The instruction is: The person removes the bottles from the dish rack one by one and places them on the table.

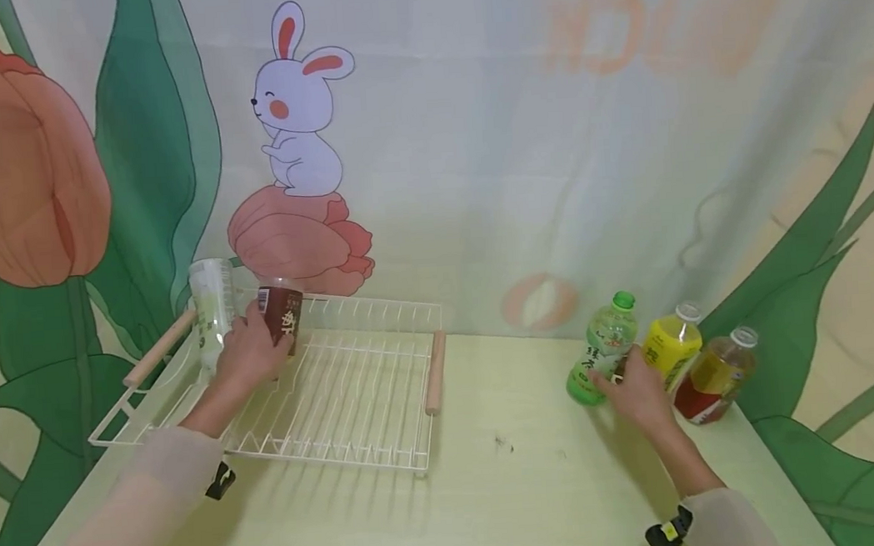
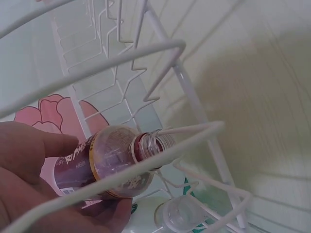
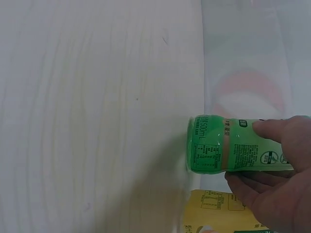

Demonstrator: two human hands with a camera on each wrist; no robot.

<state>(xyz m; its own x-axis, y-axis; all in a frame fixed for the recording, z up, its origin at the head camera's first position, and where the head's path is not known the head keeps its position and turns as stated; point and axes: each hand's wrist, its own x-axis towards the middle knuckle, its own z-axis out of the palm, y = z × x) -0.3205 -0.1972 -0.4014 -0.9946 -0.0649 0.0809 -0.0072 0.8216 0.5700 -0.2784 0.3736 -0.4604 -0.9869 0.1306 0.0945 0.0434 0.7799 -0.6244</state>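
My left hand (image 1: 252, 349) grips a clear plastic bottle with a dark red label (image 1: 283, 316) at the rack's left rear. Its open neck points down among the white wires, as the left wrist view shows. Beside it, a pale white-and-green bottle (image 1: 214, 307) stands neck down in the wire dish rack (image 1: 366, 457). At the right, my right hand (image 1: 642, 390) holds a green bottle (image 1: 606, 338) with a green cap, slightly tilted. Thumb and fingers lie on opposite sides of its label in the right wrist view. Whether its base touches the table cannot be told.
Right of the green bottle stand a yellow-labelled bottle (image 1: 674, 342) and a bottle with a red-and-yellow label (image 1: 716, 377). Wooden handles (image 1: 436, 373) sit on the rack's two sides. Bare table (image 1: 510, 486) lies between rack and bottles. A printed curtain (image 1: 459, 138) hangs behind.
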